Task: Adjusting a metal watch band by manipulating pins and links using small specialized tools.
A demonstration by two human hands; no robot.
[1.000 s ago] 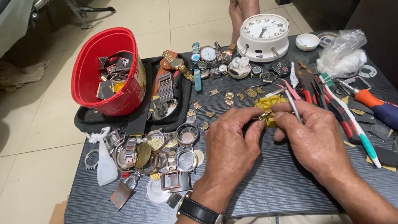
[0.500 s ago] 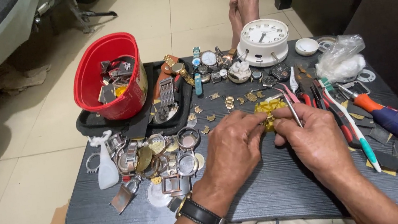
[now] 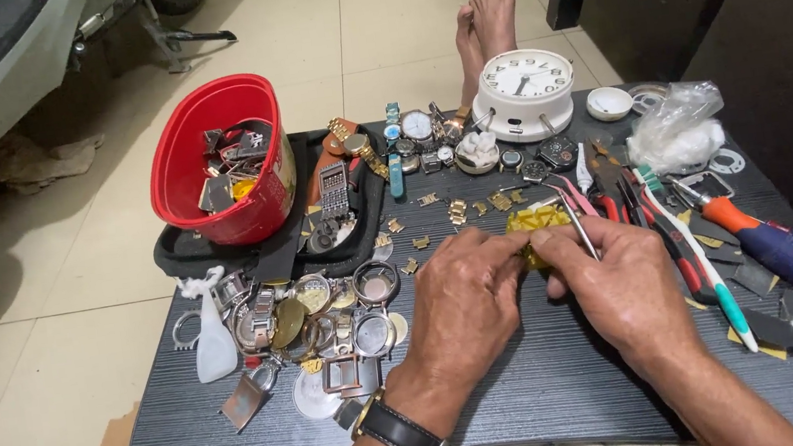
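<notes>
Gold-tone watch bracelet (image 3: 536,228) sat pinched in left hand (image 3: 467,303), just below white clock (image 3: 529,93); right hand (image 3: 626,288) gripped tweezers (image 3: 578,223) against it. Prob. light, floppy, slippery; best held at link edges.

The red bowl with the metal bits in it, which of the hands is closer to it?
Left. The left hand lies just right of and below the red bowl; the right hand sits farther right, beyond the left.

left hand (image 3: 467,305): crept slightly toward yellow watch band (image 3: 536,226) | right hand (image 3: 622,291): tweezers (image 3: 578,223) tilted a touch
</notes>
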